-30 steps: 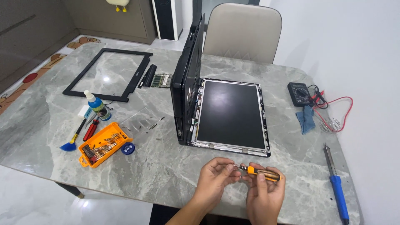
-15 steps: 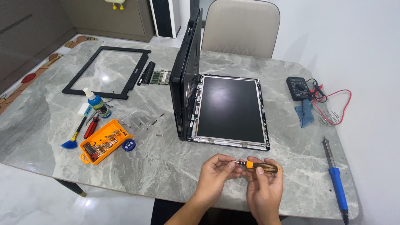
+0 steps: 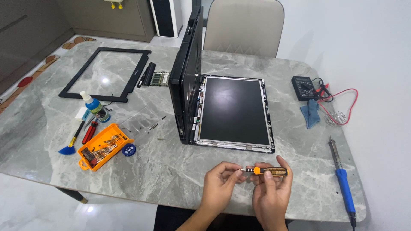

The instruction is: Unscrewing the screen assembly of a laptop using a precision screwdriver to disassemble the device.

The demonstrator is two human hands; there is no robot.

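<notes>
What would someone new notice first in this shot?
Probably the dismantled laptop mid-table, its bare screen panel lying flat. Next, both hands at the near edge: the right hand holds an orange-and-black screwdriver, the left hand's fingers at its tip. An orange bit case lies left.

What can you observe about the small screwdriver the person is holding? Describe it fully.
The screwdriver has an orange and black ribbed handle, an orange collar and a thin metal shaft. It lies roughly level, tip pointing left, above the near edge of the marble table. The right hand grips the handle; the left hand pinches the tip end with its fingertips.
</notes>
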